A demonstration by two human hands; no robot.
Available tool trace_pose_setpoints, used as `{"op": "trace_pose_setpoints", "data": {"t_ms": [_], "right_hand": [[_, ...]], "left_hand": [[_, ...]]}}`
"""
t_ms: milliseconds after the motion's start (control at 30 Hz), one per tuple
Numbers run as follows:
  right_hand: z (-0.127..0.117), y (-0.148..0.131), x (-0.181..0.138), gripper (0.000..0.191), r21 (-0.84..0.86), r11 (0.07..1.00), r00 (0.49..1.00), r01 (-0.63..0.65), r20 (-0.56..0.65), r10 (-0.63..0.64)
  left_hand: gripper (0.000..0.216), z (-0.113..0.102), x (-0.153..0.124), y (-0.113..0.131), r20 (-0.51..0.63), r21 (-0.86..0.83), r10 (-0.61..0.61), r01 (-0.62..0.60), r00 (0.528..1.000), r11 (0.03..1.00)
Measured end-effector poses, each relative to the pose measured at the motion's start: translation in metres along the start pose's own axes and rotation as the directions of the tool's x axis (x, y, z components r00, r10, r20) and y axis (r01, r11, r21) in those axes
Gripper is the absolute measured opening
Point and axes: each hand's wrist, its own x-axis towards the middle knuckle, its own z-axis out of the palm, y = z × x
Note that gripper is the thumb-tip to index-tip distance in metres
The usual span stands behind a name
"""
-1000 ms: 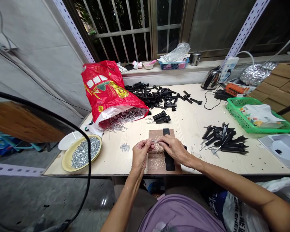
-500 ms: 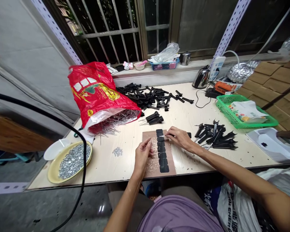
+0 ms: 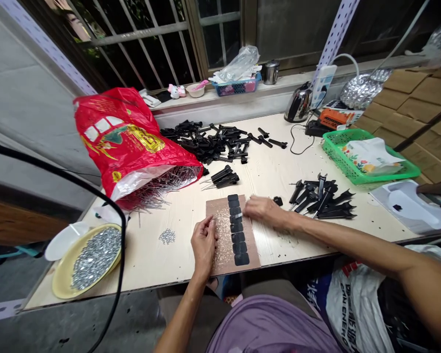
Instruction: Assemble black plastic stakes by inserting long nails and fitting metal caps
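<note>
A brown board lies at the table's front edge, with pale specks scattered over its left part. A column of several black rounded pads runs along its right side. My right hand is closed beside the upper pads, slightly blurred. A thin silvery piece shows at its fingertips, over a pad; its full shape is hidden. My left hand rests at the board's left edge, thumb and fingers pinched together. Whatever they hold, if anything, is too small to make out.
Left are a small pile of silvery bits, a yellow bowl of them, and a red bag spilling metal pins. Black plastic parts are heaped behind; more lie right, near a green basket. A black cable crosses the left foreground.
The camera view has shifted, moving most things leftward in the picture. My right hand and the silvery piece have come slightly nearer along the pads. My left hand stays pinched beside them.
</note>
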Motion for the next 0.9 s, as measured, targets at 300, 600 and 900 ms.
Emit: {"op": "trace_pose_setpoints", "data": {"t_ms": [300,600,900], "right_hand": [[-0.004,-0.008,0.010,0.038,0.129,0.991,0.999,0.023,0.021,-0.026],[-0.015,0.009,0.012,0.032,0.183,0.983,0.998,0.017,0.057,-0.027],[-0.006,0.010,0.008,0.031,0.145,0.981,0.981,0.127,0.128,-0.146]], "left_hand": [[0.045,0.001,0.001,0.004,-0.018,0.070,-0.006,0.008,1.000,0.998],[0.045,0.003,0.003,0.004,-0.027,0.104,-0.017,0.020,0.999,0.994],[0.040,0.004,0.003,0.003,-0.032,0.088,-0.015,0.018,0.999,0.996]]}}
